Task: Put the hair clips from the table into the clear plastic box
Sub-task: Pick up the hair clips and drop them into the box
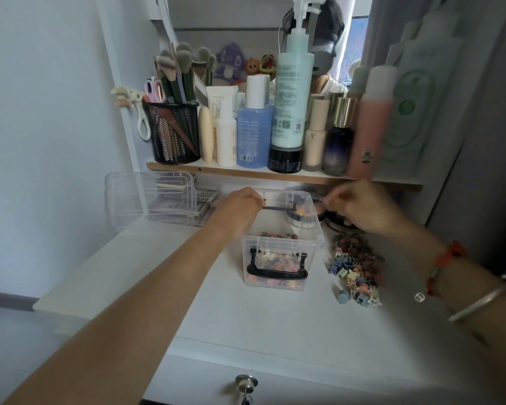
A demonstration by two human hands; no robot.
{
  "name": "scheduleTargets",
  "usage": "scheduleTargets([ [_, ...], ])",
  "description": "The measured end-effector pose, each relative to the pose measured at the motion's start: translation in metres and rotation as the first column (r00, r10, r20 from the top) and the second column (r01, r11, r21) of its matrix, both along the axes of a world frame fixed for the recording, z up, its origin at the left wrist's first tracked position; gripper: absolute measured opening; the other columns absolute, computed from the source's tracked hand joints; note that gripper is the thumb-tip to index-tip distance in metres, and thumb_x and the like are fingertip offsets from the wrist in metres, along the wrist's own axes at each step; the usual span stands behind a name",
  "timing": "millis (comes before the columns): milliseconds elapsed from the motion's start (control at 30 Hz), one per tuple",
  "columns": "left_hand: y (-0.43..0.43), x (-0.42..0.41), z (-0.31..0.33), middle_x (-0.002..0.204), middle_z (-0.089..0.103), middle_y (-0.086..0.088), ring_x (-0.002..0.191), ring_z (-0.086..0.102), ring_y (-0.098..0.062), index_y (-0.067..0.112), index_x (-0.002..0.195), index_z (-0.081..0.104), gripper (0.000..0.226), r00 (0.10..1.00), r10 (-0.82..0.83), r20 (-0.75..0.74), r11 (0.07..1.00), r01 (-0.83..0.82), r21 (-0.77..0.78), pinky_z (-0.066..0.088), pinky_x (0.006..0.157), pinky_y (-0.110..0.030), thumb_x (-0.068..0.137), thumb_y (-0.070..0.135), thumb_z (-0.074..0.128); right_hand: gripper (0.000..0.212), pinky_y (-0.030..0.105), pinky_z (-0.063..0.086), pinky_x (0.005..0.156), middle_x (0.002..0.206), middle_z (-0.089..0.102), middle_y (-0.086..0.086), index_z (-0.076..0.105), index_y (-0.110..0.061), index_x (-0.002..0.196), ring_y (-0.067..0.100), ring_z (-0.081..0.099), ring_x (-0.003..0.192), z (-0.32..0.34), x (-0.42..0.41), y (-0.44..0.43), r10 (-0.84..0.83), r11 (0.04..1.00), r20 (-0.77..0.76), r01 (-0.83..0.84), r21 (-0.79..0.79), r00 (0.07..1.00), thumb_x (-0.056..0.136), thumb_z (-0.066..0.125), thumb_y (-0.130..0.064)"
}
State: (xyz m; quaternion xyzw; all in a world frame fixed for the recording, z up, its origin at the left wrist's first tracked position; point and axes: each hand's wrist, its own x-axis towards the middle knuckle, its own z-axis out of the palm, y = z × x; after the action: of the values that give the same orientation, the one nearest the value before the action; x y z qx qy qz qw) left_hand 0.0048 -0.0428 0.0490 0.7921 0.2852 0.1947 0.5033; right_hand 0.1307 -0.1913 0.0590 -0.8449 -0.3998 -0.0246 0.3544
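Observation:
The clear plastic box (284,244) stands open in the middle of the white table, with black handles and several small colourful hair clips (278,235) inside. A pile of hair clips (355,268) lies on the table just to its right. My left hand (240,204) is at the box's far left rim, fingers curled shut against the end of the far black handle (278,209). My right hand (362,207) is blurred, just beyond the box's far right corner, fingers pinched together. Whether it holds anything is unclear.
The clear lid (151,197) lies at the back left under a shelf (246,171) crowded with bottles and a black mesh brush holder (173,133). Round compacts (336,223) sit behind the box. A drawer knob (246,382) is at the table's front edge.

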Motion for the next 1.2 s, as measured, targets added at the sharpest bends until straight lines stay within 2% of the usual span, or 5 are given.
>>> scheduleTargets([
  [367, -0.005, -0.002, 0.003, 0.09, 0.049, 0.004, 0.076, 0.047, -0.019, 0.018, 0.079, 0.056, 0.023, 1.0, -0.022, -0.02, 0.999, 0.023, 0.038, 0.032, 0.056, -0.022, 0.091, 0.009, 0.039, 0.017, 0.037, 0.052, 0.083, 0.097, 0.072, 0.007, 0.074, -0.007, 0.083, 0.023, 0.063, 0.092, -0.036, 0.014, 0.002, -0.028, 0.904, 0.191, 0.106, -0.414, 0.981, 0.084, 0.057, -0.01],
  [600, -0.007, -0.001, 0.005, 0.1, 0.049, 0.002, 0.078, 0.047, -0.02, 0.01, 0.104, 0.06, 0.024, 0.999, -0.026, -0.019, 0.999, 0.027, 0.046, 0.032, 0.054, -0.022, 0.092, 0.008, 0.039, 0.014, 0.011, 0.035, 0.038, 0.049, 0.065, -0.013, 0.068, -0.015, 0.075, 0.0, 0.045, 0.033, 0.018, -0.01, 0.004, 0.179, 0.929, -0.302, -0.059, 0.365, 0.936, 0.086, 0.06, -0.01],
  [767, -0.009, 0.0, 0.004, 0.112, 0.055, -0.006, 0.089, 0.047, -0.021, 0.011, 0.105, 0.06, 0.024, 1.0, -0.018, -0.025, 0.999, 0.019, 0.044, 0.035, 0.063, -0.027, 0.091, 0.01, 0.04, 0.016, 0.004, 0.038, 0.045, 0.063, 0.065, 0.003, 0.072, -0.001, 0.09, -0.006, 0.051, 0.039, 0.016, 0.0, -0.003, 0.057, 0.998, -0.061, -0.055, 0.024, 0.997, 0.086, 0.061, -0.013],
  [933, -0.008, 0.0, 0.003, 0.103, 0.054, -0.004, 0.087, 0.048, -0.022, 0.017, 0.087, 0.056, 0.018, 0.999, -0.026, -0.021, 0.999, 0.027, 0.047, 0.033, 0.058, -0.025, 0.091, 0.01, 0.04, 0.029, 0.035, 0.049, 0.094, 0.12, 0.066, 0.002, 0.071, -0.025, 0.102, 0.024, 0.06, 0.109, -0.025, 0.022, -0.012, -0.054, 0.862, 0.212, 0.153, -0.483, 0.976, 0.085, 0.052, -0.012],
  [1200, -0.006, 0.002, 0.001, 0.078, 0.046, 0.011, 0.086, 0.048, -0.022, 0.025, 0.066, 0.048, 0.029, 1.0, -0.017, -0.012, 1.0, 0.017, 0.014, 0.032, 0.055, -0.023, 0.091, 0.012, 0.041, 0.032, 0.032, 0.05, 0.092, 0.109, 0.071, 0.002, 0.075, -0.016, 0.093, 0.019, 0.063, 0.101, -0.026, 0.021, -0.013, -0.006, 0.881, 0.161, 0.082, -0.467, 0.987, 0.081, 0.051, 0.001],
])
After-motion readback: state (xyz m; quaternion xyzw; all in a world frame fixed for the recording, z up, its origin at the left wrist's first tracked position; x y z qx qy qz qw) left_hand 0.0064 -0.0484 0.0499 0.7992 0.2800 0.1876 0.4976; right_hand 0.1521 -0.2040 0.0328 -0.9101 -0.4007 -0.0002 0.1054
